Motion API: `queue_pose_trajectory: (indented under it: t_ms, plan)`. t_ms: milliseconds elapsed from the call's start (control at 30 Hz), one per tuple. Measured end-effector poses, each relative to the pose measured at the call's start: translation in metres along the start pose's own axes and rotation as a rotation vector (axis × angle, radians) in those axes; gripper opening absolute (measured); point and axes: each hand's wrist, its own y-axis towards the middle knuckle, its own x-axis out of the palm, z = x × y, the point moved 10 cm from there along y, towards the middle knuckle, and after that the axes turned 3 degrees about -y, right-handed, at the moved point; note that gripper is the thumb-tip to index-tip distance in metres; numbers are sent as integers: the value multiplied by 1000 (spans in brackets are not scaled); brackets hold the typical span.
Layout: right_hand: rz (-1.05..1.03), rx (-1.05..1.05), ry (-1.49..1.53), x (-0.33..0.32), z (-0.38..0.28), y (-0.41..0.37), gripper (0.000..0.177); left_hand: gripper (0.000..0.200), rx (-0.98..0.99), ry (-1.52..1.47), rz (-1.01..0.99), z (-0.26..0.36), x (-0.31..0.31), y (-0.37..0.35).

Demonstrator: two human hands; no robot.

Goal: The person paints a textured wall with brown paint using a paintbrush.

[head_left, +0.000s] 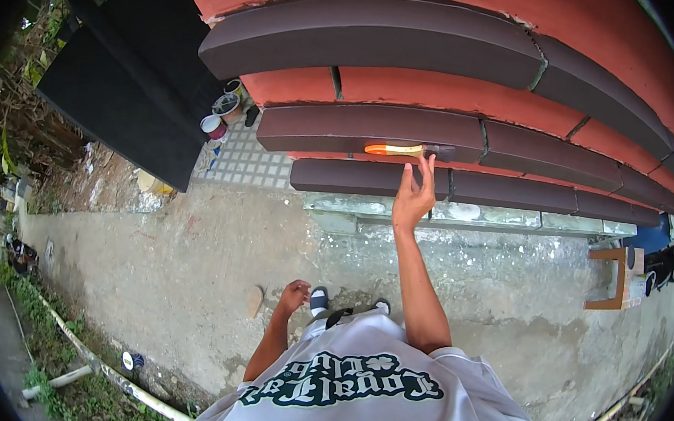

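Observation:
My right hand (414, 201) reaches up to the wall, its fingertips at the metal collar of a paintbrush (394, 150). The brush lies sideways across a brown ledge (369, 123), with its orange and yellow handle to the left and dark bristles to the right, against the ledge. My thumb is just below the handle, and the grip is light. Low beside my body hangs my left hand (295, 295), fingers loosely curled, with nothing visible in them. Brown ledges alternate with red-orange wall (420, 88) bands.
A dark panel (132, 80) leans at upper left, near paint containers (214, 127) on a tiled patch (254, 155). A wooden frame (607, 280) stands at right on the concrete floor (174, 236). Behind me runs a white pipe (114, 375).

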Motion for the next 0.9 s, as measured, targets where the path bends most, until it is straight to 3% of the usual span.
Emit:
queue_pose_trajectory:
  t_ms: [167,500,667,900]
  plan:
    - [181,79,96,27,-12,-14,35,21,62,10,-74,42,-3,14]
    - [461,125,205,52,7,-14,25,22,-112,73,-35,-44,-97,7]
    - [493,175,385,50,2,-16,35,20,-154,115,-10,-57,-124,8]
    - [476,161,558,35,19,-18,43,19,-187,138,-31,-54,-114,13]
